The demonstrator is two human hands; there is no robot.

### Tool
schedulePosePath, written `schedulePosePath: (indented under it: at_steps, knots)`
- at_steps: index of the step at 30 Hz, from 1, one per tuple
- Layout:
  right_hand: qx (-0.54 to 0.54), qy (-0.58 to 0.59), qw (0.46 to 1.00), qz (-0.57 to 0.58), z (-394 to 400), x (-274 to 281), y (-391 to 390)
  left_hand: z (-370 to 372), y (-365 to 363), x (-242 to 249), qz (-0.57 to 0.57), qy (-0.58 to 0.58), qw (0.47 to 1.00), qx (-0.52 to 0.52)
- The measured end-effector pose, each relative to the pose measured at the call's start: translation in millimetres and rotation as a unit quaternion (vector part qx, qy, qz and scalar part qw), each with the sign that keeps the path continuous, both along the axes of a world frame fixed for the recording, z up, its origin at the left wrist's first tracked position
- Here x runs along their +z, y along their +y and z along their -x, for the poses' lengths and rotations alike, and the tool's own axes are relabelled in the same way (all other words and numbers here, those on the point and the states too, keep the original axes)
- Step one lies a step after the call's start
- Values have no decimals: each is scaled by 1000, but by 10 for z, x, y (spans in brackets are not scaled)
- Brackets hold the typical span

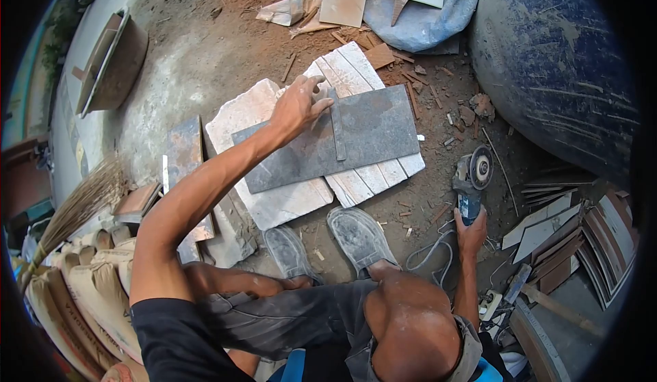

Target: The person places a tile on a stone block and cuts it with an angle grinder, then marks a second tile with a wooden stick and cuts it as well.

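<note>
My right hand (471, 230) is closed round the body of an angle grinder (471, 189), held to the right of my feet with its round disc (482, 168) facing up. My left hand (301, 105) reaches over a dark grey tile (376, 125), its bent fingers at the upper end of a narrow dark strip (338, 136). That strip lies across the tile's face; the fingers partly hide its upper end. Under the tile are pale stone slabs (280, 201), one of them scored with straight grooves (363, 185).
A large blue drum (554, 60) stands at upper right. Stacked tile pieces (547, 228) lie at right, near the grinder's grey cord (438, 248). Paper sacks (82, 286) and a straw broom (85, 201) are at left. Brown offcuts (414, 98) litter the ground.
</note>
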State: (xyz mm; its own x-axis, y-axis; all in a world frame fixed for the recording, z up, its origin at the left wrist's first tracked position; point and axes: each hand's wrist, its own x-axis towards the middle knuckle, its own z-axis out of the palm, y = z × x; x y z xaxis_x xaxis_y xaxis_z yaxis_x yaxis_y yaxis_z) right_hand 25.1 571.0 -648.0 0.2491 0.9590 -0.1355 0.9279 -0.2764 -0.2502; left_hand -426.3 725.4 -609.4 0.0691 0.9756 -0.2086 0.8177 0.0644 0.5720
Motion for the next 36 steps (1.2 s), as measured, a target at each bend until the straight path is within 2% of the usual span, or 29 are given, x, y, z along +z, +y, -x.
schedulePosePath:
  at_steps: [2, 6, 8, 11, 18, 24, 36]
  knots:
    - [2, 0, 1000, -2, 5, -7, -10, 40, 142, -34, 47, -57, 997, 15]
    - [-3, -3, 1000, 3, 13, 5, 1, 58, 233, -98, 108, -73, 991, 2]
    - [-1, 6, 1000, 2, 26, 17, 11, 59, 243, -82, 170, -142, 974, 54]
    - [1, 12, 1000, 0, 7, -3, -4, 90, 284, -10, 239, -172, 951, 99]
    - [-12, 19, 1000, 7, 54, 52, 19, 187, 274, -107, 210, -208, 952, 75]
    - [-9, 17, 1000, 6, 42, 40, 14, 189, 260, -86, 225, -204, 948, 94]
    - [6, 3, 1000, -7, 56, 46, 13, 194, 223, -182, 190, -271, 933, 140]
